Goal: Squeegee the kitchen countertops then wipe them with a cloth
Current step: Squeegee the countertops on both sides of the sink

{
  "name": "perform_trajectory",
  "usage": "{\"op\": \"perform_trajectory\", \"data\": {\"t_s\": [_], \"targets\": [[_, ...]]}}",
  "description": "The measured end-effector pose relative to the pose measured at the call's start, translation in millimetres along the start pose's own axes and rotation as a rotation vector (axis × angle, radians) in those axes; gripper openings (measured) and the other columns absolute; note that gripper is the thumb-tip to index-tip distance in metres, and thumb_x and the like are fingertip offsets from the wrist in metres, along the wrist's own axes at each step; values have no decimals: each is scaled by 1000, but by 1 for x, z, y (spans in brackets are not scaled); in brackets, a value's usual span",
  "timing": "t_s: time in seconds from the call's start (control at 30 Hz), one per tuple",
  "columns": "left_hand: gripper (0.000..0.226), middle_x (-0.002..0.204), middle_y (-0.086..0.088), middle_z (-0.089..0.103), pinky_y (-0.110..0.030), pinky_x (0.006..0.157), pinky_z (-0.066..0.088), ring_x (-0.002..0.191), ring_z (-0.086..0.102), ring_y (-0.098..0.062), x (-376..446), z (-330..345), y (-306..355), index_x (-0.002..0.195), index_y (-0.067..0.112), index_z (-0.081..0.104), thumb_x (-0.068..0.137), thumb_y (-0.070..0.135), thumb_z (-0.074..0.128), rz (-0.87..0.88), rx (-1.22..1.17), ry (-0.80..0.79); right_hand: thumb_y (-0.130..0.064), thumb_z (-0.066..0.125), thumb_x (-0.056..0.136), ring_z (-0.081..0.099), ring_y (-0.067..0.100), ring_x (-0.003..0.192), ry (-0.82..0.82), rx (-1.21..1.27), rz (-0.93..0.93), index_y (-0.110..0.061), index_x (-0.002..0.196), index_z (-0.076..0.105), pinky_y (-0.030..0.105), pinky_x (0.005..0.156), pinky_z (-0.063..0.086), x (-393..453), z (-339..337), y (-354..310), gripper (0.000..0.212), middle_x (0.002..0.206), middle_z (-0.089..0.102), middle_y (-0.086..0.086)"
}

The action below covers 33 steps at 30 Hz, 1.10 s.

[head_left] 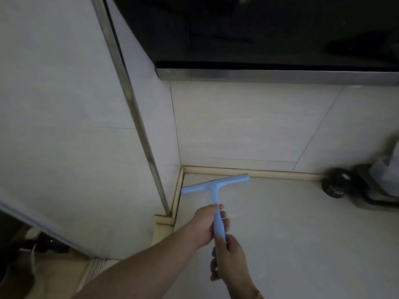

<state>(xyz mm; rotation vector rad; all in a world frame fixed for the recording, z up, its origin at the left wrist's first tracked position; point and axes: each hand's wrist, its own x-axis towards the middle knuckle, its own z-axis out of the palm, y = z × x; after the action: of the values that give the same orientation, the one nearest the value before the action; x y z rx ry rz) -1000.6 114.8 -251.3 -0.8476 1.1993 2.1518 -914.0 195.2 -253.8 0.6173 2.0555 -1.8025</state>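
A light blue squeegee (213, 186) lies blade-down in the far left corner of the pale countertop (291, 234), its blade angled across the corner just short of the cream edging strip. My left hand (205, 225) grips the upper part of its handle. My right hand (228, 260) holds the lower end of the same handle, closer to me. No cloth is in view.
Tiled walls (237, 126) meet at the corner, with a metal trim strip (138, 117) running down the left wall. A dark window with a metal sill (269, 74) sits above. A black appliance base with a round knob (336, 184) stands at the right edge.
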Motion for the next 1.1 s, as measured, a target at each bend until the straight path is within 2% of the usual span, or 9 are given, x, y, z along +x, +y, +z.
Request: {"op": "perform_trajectory", "data": {"t_s": [0.1, 0.27, 0.47, 0.6, 0.67, 0.73, 0.83, 0.97, 1.1], "targets": [[20, 74, -11, 54, -33, 56, 46, 56, 51, -23, 29, 6, 18, 93, 2, 54, 101, 16, 41, 8, 42, 66, -36, 40, 101, 49, 19, 43, -43, 86, 73, 0, 91, 52, 29, 42, 46, 28, 8, -11, 39, 76, 53, 14], [22, 72, -11, 56, -33, 57, 45, 59, 52, -23, 65, 7, 39, 88, 3, 53, 102, 14, 41, -20, 130, 96, -35, 38, 102, 42, 19, 40, -12, 197, 87, -6, 84, 49, 25, 40, 39, 62, 28, -17, 36, 71, 47, 12], [28, 70, -11, 57, -32, 58, 47, 60, 52, -21, 94, 3, 55, 82, 2, 56, 102, 19, 44, -39, 125, 126, -28, 39, 102, 42, 18, 37, -28, 258, 120, -5, 89, 50, 22, 38, 35, 83, 39, -23, 29, 67, 45, 12], [26, 76, -15, 55, -26, 39, 49, 63, 54, -22, 106, 4, 70, 83, -1, 51, 103, 13, 41, -45, 145, 116, -31, 49, 99, 41, 18, 38, -30, 399, 282, -4, 87, 54, 21, 40, 36, 86, 39, -27, 30, 58, 45, 9], [25, 78, -17, 54, -27, 33, 48, 65, 55, -24, 107, 7, 73, 83, -1, 49, 103, 10, 39, -76, 144, 131, -38, 52, 98, 42, 17, 37, -45, 424, 366, -4, 83, 54, 19, 38, 36, 88, 35, -25, 37, 55, 46, 9], [29, 72, -16, 58, -27, 33, 48, 62, 56, -23, 107, 4, 71, 80, -1, 49, 103, 11, 37, -106, 191, 129, -44, 49, 98, 39, 16, 37, -54, 396, 414, -6, 80, 50, 17, 38, 32, 86, 37, -22, 42, 55, 45, 9], [36, 45, -10, 58, -30, 44, 47, 52, 55, -20, 118, 0, 66, 74, 0, 52, 103, 12, 34, -104, 268, 150, -47, 46, 98, 33, 15, 39, -34, 388, 462, -7, 77, 46, 14, 42, 28, 86, 39, -16, 46, 55, 42, 8], [36, 56, -11, 56, -31, 49, 44, 53, 50, -19, 122, 6, 63, 73, 2, 51, 103, 11, 34, -103, 317, 179, -46, 42, 99, 32, 14, 39, -6, 317, 449, -9, 76, 44, 13, 43, 27, 86, 41, -16, 45, 54, 38, 6], [38, 35, -6, 52, -26, 44, 44, 51, 49, -18, 120, 6, 61, 70, 4, 51, 103, 13, 34, -113, 350, 172, -47, 39, 100, 30, 14, 40, -12, 293, 450, -9, 74, 43, 11, 40, 26, 81, 37, -16, 46, 56, 37, 6]]}}
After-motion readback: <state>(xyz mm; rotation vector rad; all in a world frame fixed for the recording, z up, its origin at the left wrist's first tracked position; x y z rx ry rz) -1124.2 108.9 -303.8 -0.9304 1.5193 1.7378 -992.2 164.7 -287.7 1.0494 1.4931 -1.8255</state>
